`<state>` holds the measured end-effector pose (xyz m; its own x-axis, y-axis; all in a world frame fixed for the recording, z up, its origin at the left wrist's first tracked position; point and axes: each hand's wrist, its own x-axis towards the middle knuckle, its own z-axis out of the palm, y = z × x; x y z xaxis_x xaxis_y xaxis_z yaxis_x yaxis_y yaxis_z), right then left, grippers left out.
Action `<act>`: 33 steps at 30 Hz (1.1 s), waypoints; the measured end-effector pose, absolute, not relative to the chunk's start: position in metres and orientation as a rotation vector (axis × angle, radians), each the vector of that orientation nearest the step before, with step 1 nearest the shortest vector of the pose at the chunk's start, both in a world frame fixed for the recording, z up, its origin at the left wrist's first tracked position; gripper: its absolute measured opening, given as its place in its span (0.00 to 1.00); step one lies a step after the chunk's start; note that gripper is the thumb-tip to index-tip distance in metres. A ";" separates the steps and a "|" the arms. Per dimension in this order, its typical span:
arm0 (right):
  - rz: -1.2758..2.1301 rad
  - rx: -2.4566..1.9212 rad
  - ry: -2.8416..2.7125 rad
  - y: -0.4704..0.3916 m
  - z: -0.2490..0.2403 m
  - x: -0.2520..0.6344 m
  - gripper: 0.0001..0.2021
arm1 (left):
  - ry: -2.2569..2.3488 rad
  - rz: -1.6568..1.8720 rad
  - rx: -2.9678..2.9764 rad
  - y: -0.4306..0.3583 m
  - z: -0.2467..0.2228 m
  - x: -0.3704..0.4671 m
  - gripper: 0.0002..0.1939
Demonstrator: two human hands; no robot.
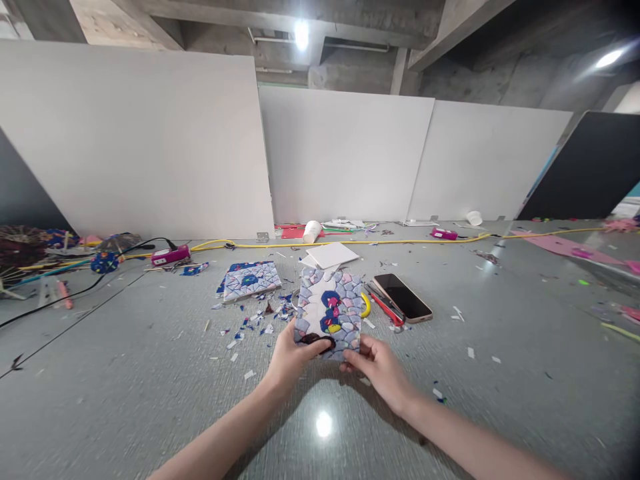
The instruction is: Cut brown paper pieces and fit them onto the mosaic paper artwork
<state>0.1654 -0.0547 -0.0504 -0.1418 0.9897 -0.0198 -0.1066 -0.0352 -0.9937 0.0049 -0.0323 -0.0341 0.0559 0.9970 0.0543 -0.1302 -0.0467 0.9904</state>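
Between my two hands a fabric collage panel [327,313] is held up, tilted toward me. It shows grey-blue patches, a white area, dark blue shapes and a dark brown piece near the bottom. My left hand [293,353] grips its lower left edge, thumb on the front. At the lower right corner my right hand [377,367] pinches it, with the fingers partly behind. Flat on the floor to the left lies another patchwork panel [253,280]. White boards [333,255] rest behind the held panel. Scissors with red handles [393,315] and a smartphone [404,297] lie to the right.
Fabric and paper scraps [255,325] litter the grey floor [150,400]. A yellow cable [350,243] runs across, near purple power strips [171,255]. A paper cup [312,231] lies tipped by the white partition panels [345,153]. Part of a yellow ring [367,305] shows beside the panel.
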 end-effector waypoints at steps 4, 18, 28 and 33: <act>1.365 -1.065 -1.257 -0.057 -0.050 0.165 0.15 | 1.085 1.252 1.160 -0.033 -0.034 0.005 0.17; 1.376 -1.053 -1.215 -0.057 -0.049 0.166 0.12 | 0.979 1.140 0.940 -0.037 -0.029 0.004 0.16; 1.361 -1.074 -1.234 -0.057 -0.051 0.166 0.12 | 1.058 1.186 1.086 -0.035 -0.034 0.004 0.19; 1.337 -1.082 -1.276 -0.057 -0.052 0.165 0.12 | 1.003 1.186 1.062 -0.036 -0.033 0.003 0.20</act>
